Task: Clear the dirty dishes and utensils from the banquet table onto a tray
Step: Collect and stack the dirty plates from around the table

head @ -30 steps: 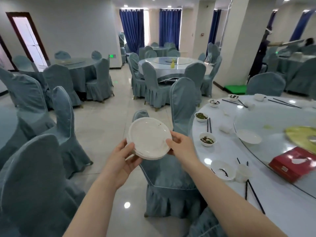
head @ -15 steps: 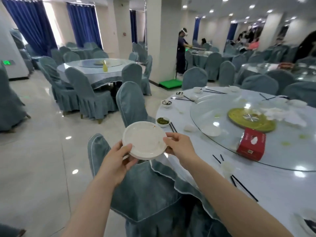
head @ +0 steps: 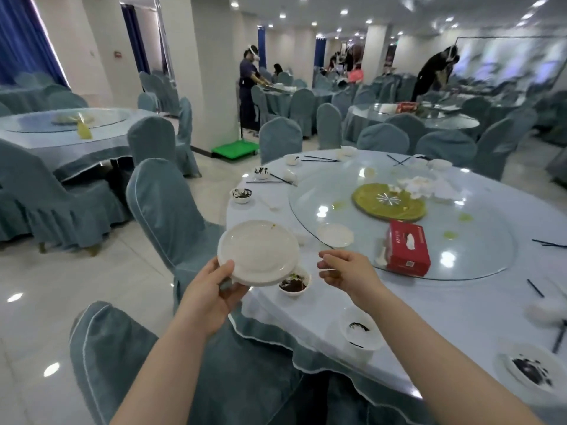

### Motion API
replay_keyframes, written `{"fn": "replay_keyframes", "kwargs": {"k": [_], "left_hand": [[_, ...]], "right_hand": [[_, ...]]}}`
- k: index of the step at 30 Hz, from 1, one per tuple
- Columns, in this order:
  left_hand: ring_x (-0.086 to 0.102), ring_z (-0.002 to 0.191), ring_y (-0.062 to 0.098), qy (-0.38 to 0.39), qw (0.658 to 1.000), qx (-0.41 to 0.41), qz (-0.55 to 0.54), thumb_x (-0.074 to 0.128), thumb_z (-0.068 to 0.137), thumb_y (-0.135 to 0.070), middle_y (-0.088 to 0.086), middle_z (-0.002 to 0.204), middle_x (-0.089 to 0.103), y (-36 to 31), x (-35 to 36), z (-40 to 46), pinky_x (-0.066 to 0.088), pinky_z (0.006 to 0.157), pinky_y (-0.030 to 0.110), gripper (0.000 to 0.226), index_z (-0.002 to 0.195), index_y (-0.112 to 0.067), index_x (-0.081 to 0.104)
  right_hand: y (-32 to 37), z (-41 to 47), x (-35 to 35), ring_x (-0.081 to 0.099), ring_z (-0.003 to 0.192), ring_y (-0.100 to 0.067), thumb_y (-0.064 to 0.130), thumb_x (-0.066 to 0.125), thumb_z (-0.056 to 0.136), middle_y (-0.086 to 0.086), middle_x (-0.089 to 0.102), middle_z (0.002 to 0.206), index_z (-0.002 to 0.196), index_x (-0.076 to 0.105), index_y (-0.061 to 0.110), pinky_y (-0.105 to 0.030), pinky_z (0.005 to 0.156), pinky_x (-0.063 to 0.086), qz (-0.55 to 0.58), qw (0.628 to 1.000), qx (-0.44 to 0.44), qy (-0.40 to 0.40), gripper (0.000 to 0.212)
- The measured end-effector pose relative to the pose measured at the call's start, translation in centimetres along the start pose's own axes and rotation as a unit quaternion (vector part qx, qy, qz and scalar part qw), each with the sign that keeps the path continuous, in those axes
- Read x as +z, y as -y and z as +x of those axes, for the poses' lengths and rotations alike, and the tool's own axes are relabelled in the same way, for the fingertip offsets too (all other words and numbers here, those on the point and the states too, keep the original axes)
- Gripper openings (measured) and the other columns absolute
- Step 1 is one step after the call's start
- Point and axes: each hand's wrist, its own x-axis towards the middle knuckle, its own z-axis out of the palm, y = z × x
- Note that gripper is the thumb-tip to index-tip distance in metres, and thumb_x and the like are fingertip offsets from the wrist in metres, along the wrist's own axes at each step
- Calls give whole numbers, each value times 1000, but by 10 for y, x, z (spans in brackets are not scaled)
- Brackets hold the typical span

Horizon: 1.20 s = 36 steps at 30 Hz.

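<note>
At banquet table (head: 399, 348) | left hand (head: 211, 289) grips plates (head: 259, 251) | right hand (head: 346, 271) loosely curled, empty | chairs (head: 165, 210) around

tissue box (head: 406, 247) on turntable (head: 475, 240), bowl (head: 294, 283) beneath plates (head: 257, 251)

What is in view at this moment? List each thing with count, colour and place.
stack of plates: one stack, white, held over the near table edge
small bowls: several, white with dark residue, round the table rim
chopsticks: several pairs, black, scattered on the cloth
tissue box: one, red, on the glass turntable
glass turntable: one, clear, centre of the banquet table
round dish: one, yellow-green, middle of the turntable
banquet table: one, pale blue cloth, right
covered chairs: many, grey-blue, round the tables
green cart: one, by the pillar
people: at least two, far tables
left hand: grips the stack's rim
right hand: empty, fingers loosely curled, beside the stack
</note>
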Motion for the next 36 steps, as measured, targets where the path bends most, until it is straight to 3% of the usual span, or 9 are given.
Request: {"fn": "replay_keyframes", "kwargs": {"k": [4, 10, 17, 21, 24, 26, 28, 32, 36], "left_hand": [[71, 77, 20, -10, 1000, -13, 14, 54, 96, -11, 8, 102, 70, -8, 6, 59, 58, 57, 28, 19, 112, -16, 63], [66, 82, 19, -28, 998, -28, 39, 52, 97, -11, 6, 103, 67, -11, 33, 160, 56, 62, 27, 22, 115, -19, 63], [72, 78, 17, -43, 997, -55, 32, 52, 96, -9, 7, 113, 68, -8, 47, 246, 58, 67, 30, 33, 127, -18, 58], [73, 76, 16, -58, 996, -68, 28, 52, 96, -8, 5, 106, 69, -6, 45, 269, 59, 60, 29, 32, 126, -18, 59], [70, 84, 18, -70, 994, -76, 32, 52, 95, -7, 5, 107, 67, -5, 45, 284, 58, 66, 30, 32, 125, -18, 59], [69, 84, 18, -75, 994, -76, 31, 52, 95, -7, 6, 106, 67, -5, 46, 289, 59, 66, 31, 30, 122, -18, 60], [69, 84, 18, -78, 994, -76, 29, 52, 95, -7, 5, 104, 68, -5, 45, 290, 60, 62, 29, 28, 119, -19, 62], [72, 78, 16, -76, 994, -76, 25, 52, 96, -7, 5, 102, 68, -4, 41, 282, 59, 59, 28, 26, 116, -19, 62], [72, 82, 16, -61, 996, -66, 17, 52, 95, -7, 5, 107, 67, -8, 31, 265, 59, 59, 28, 27, 118, -18, 63]], "right_hand": [[-15, 59, -26, 66, 62, -15, 11, 59, 93, -6, 73, 77, 98, 66, 8, -23, 57, 52, 19, 998, 24, -54, 9], [-52, 165, -64, 66, 67, -17, 15, 61, 92, -8, 73, 85, 98, 64, 8, -24, 59, 51, 9, 985, 101, -139, 9], [-91, 273, -98, 58, 53, -23, 6, 61, 88, -13, 61, 71, 103, 60, -6, -19, 41, 47, 1, 951, 214, -225, 19], [-104, 313, -94, 65, 56, -27, 19, 66, 89, -17, 67, 74, 89, 59, -2, -28, 46, 51, 10, 940, 224, -258, 23], [-108, 337, -96, 64, 60, -31, 22, 68, 87, -21, 69, 77, 78, 58, -3, -38, 63, 54, 1, 924, 238, -300, 28], [-107, 344, -97, 63, 51, -28, 16, 69, 85, -21, 69, 74, 77, 61, -5, -35, 58, 57, -19, 916, 244, -318, 24], [-104, 345, -96, 61, 38, -22, 8, 66, 82, -17, 67, 63, 75, 63, -6, -26, 40, 51, -41, 914, 240, -324, 15], [-94, 336, -87, 69, 56, -30, -1, 59, 81, -22, 69, 71, 93, 62, -7, -39, 62, 60, -30, 933, 212, -291, 14], [-71, 306, -66, 69, 53, -24, -2, 58, 84, -20, 68, 73, 100, 53, 4, -27, 47, 54, 16, 956, 146, -255, 17]]}}
